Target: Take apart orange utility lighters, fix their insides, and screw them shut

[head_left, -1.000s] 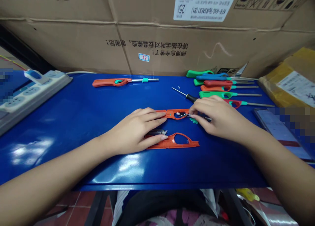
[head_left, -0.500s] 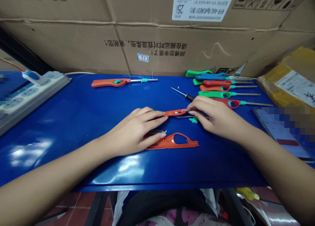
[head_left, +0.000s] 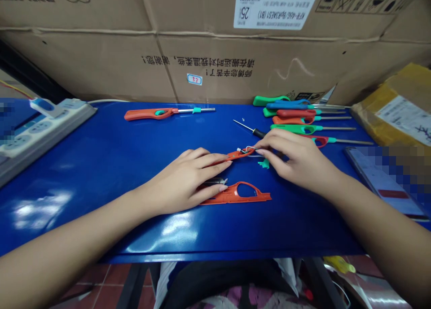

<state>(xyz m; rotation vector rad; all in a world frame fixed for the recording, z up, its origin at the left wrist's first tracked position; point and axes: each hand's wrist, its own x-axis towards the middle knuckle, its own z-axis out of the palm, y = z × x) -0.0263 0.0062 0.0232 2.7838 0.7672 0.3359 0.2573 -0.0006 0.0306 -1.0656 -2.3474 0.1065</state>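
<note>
An opened orange lighter shell (head_left: 239, 154) lies tilted between my hands on the blue table (head_left: 101, 165). My left hand (head_left: 188, 181) rests flat, fingers stretched onto the shell's left end. My right hand (head_left: 296, 158) pinches the shell's right end, where a thin metal tube and wire stick out. The other orange shell half (head_left: 242, 194) lies nearer me, partly under my left fingers beside a dark part (head_left: 215, 181). A small green piece (head_left: 264, 164) sits under my right fingers.
A screwdriver (head_left: 251, 128) lies behind my right hand. Several coloured lighters (head_left: 303, 118) lie at the back right, one orange lighter (head_left: 158, 114) at the back left. A power strip (head_left: 37, 129) stands at the left, a phone (head_left: 384, 183) at the right, cardboard boxes (head_left: 202, 44) behind.
My right hand has lifted and tilted the right end of the upper orange shell off the table. My left hand has stayed in place.
</note>
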